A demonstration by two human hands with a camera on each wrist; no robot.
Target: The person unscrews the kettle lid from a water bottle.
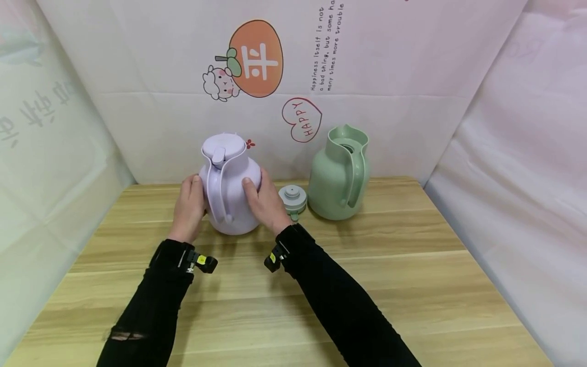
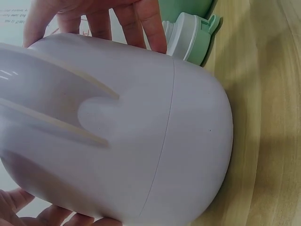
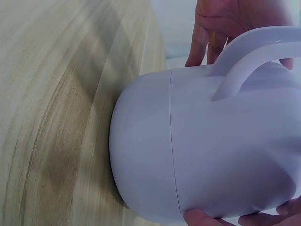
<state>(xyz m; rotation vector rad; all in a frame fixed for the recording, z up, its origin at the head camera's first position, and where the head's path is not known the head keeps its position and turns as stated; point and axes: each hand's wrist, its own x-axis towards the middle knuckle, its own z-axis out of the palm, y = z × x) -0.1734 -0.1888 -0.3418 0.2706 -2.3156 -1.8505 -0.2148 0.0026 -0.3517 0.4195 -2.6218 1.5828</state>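
Note:
A lilac vacuum jug (image 1: 238, 191) with its lid (image 1: 224, 145) on is held between both hands at the left rear of the table. My left hand (image 1: 189, 209) grips its left side. On the opposite side, my right hand (image 1: 267, 201) holds the body, thumb toward me and fingers partly hidden behind it. The jug's handle (image 3: 254, 59) points toward me and neither hand is on it. Both wrist views show the rounded base close to the wood; whether it bears fully on the table I cannot tell.
Right of the lilac jug stands a green jug (image 1: 332, 178) with its top uncovered. A grey-green lid (image 1: 292, 198) lies upside down between the two jugs, close to my right hand. Printed cloth (image 1: 367, 76) hangs behind the wooden table (image 1: 257, 306) and along its sides.

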